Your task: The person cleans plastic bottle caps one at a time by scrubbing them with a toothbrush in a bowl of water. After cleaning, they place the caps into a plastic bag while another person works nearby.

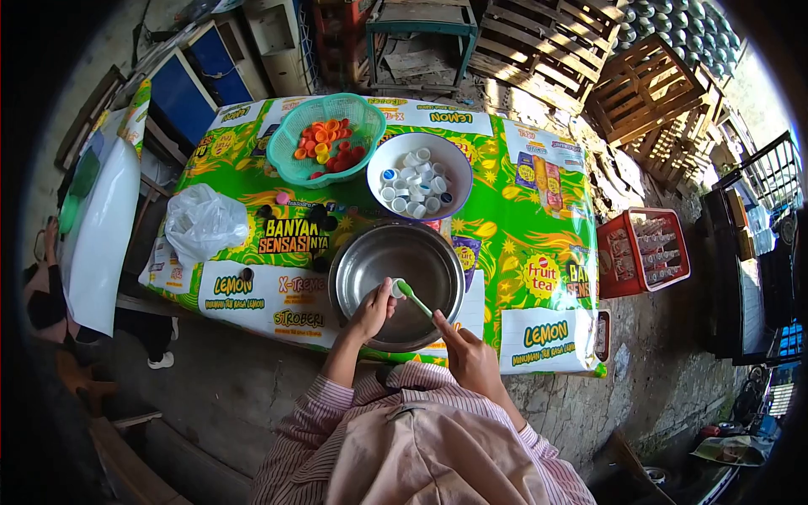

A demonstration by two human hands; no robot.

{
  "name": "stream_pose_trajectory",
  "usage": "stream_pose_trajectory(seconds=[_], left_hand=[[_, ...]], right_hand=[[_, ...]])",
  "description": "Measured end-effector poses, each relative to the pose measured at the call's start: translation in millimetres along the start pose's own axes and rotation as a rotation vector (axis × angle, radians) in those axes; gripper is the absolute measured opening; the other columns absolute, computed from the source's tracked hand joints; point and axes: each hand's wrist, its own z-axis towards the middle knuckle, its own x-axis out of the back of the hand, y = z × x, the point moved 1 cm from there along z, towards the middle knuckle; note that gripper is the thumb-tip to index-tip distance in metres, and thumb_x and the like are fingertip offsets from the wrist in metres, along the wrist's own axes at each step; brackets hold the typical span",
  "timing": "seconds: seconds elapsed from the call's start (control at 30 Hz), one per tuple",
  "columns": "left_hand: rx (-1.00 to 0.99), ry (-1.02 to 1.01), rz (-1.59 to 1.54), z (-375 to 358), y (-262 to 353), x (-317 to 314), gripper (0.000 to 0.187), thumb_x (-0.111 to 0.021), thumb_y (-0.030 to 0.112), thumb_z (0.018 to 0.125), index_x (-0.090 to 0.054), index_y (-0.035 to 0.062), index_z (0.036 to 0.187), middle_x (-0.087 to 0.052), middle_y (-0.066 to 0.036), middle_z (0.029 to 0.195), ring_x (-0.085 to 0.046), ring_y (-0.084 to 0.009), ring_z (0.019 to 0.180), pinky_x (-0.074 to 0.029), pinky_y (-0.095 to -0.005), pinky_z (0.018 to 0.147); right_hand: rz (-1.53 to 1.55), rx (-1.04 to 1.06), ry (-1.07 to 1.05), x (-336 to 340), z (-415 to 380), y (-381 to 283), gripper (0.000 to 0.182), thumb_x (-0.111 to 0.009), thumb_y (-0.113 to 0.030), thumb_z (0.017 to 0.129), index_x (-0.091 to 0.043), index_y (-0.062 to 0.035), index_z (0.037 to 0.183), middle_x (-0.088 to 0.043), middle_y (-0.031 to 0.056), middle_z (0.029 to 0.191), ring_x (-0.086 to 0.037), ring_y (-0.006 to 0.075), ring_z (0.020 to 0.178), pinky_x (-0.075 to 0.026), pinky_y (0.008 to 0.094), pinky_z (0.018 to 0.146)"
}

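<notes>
Between the fingertips of my left hand is a small white bottle cap, held over a steel basin. My right hand grips a green and white toothbrush, its head at the cap. Whether the bristles touch the inside of the cap is too small to tell. Just behind the basin stands a white enamel bowl of white bottle caps, a few with blue tops. To its left, a turquoise plastic basket holds orange, red and yellow caps.
A printed green plastic sheet covers the table. On its left lie a clear plastic bag and several dark caps. A red crate of bottles stands at right, wooden pallets behind. Another person's arm shows far left.
</notes>
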Motion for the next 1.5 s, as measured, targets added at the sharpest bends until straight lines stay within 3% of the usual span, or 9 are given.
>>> stream_pose_trajectory(seconds=[0.1, 0.37, 0.47, 0.53, 0.7, 0.83, 1.17, 1.3, 1.5], left_hand=[[0.023, 0.016, 0.266, 2.0, 3.3, 6.2, 0.054, -0.024, 0.047, 0.096, -0.054, 0.0036, 0.085, -0.045, 0.002, 0.067, -0.043, -0.0082, 0.060, -0.039, -0.0232, 0.057], [0.111, 0.084, 0.165, -4.1, 16.9, -2.8, 0.059, -0.023, 0.052, 0.094, -0.052, 0.0032, 0.078, -0.049, -0.001, 0.067, -0.045, -0.0097, 0.061, -0.039, -0.0250, 0.059], [0.128, -0.046, 0.308, 1.5, 15.2, 1.7, 0.058, -0.024, 0.053, 0.094, -0.050, 0.0046, 0.075, -0.046, -0.001, 0.063, -0.042, -0.0092, 0.057, -0.038, -0.0244, 0.056], [0.250, -0.094, 0.094, 6.5, 14.3, 1.3, 0.052, -0.026, 0.050, 0.094, -0.044, 0.0086, 0.069, -0.040, 0.002, 0.059, -0.037, -0.0077, 0.053, -0.033, -0.0231, 0.050], [0.230, -0.107, -0.166, 0.6, 32.6, -6.8, 0.048, -0.027, 0.049, 0.094, -0.038, 0.0122, 0.065, -0.033, 0.004, 0.057, -0.030, -0.0066, 0.049, -0.027, -0.0218, 0.046], [0.194, -0.066, -0.165, -0.2, 36.7, -11.6, 0.048, -0.028, 0.050, 0.094, -0.035, 0.0132, 0.064, -0.030, 0.004, 0.056, -0.027, -0.0073, 0.049, -0.025, -0.0218, 0.047], [0.248, -0.066, 0.036, 7.7, 29.0, -6.6, 0.047, -0.027, 0.047, 0.095, -0.033, 0.0135, 0.063, -0.027, 0.005, 0.055, -0.026, -0.0065, 0.047, -0.024, -0.0222, 0.045], [0.250, -0.087, -0.083, 6.5, 32.9, -8.9, 0.046, -0.027, 0.046, 0.095, -0.033, 0.0135, 0.063, -0.027, 0.005, 0.055, -0.026, -0.0064, 0.046, -0.024, -0.0222, 0.045], [0.290, -0.024, -0.040, 5.2, 28.5, -8.8, 0.047, -0.028, 0.047, 0.094, -0.033, 0.0137, 0.063, -0.027, 0.005, 0.056, -0.027, -0.0063, 0.046, -0.023, -0.0223, 0.044]], right_hand=[[-0.069, 0.029, -0.020, 0.1, -0.4, 2.0, 0.054, -0.052, -0.007, 0.083, -0.042, -0.0271, 0.132, -0.056, 0.0090, 0.072, -0.057, 0.0269, 0.051, -0.047, 0.0380, 0.045], [-0.200, 0.154, -0.072, 22.0, 3.9, 5.6, 0.058, -0.054, -0.007, 0.079, -0.043, -0.0278, 0.132, -0.055, 0.0043, 0.074, -0.056, 0.0214, 0.049, -0.045, 0.0347, 0.042], [-0.200, 0.194, -0.014, 26.5, 8.4, 17.3, 0.059, -0.055, -0.007, 0.078, -0.043, -0.0282, 0.132, -0.053, 0.0036, 0.070, -0.055, 0.0202, 0.047, -0.044, 0.0337, 0.041], [-0.267, 0.198, -0.038, 37.4, 11.3, 11.4, 0.059, -0.056, -0.008, 0.078, -0.044, -0.0280, 0.132, -0.053, 0.0033, 0.071, -0.055, 0.0201, 0.048, -0.044, 0.0339, 0.041], [0.078, 0.129, 0.124, 34.3, 11.7, 14.6, 0.046, -0.053, -0.011, 0.086, -0.045, -0.0197, 0.130, -0.055, 0.0080, 0.067, -0.055, 0.0273, 0.050, -0.044, 0.0389, 0.044], [-0.007, 0.084, -0.045, 32.2, 10.2, 0.4, 0.045, -0.056, -0.009, 0.084, -0.050, -0.0205, 0.126, -0.055, 0.0095, 0.066, -0.055, 0.0287, 0.053, -0.044, 0.0385, 0.047], [-0.078, 0.105, -0.025, 29.7, 15.6, 14.6, 0.046, -0.055, -0.009, 0.084, -0.049, -0.0227, 0.127, -0.052, 0.0071, 0.064, -0.053, 0.0263, 0.049, -0.043, 0.0382, 0.045], [-0.077, 0.142, 0.031, 32.7, 14.6, 11.4, 0.052, -0.055, -0.009, 0.083, -0.044, -0.0220, 0.132, -0.052, 0.0067, 0.065, -0.052, 0.0243, 0.047, -0.042, 0.0364, 0.042], [-0.020, 0.033, -0.049, 19.4, 17.5, 14.4, 0.045, -0.056, -0.008, 0.084, -0.050, -0.0227, 0.127, -0.055, 0.0103, 0.066, -0.054, 0.0296, 0.052, -0.044, 0.0400, 0.048]])
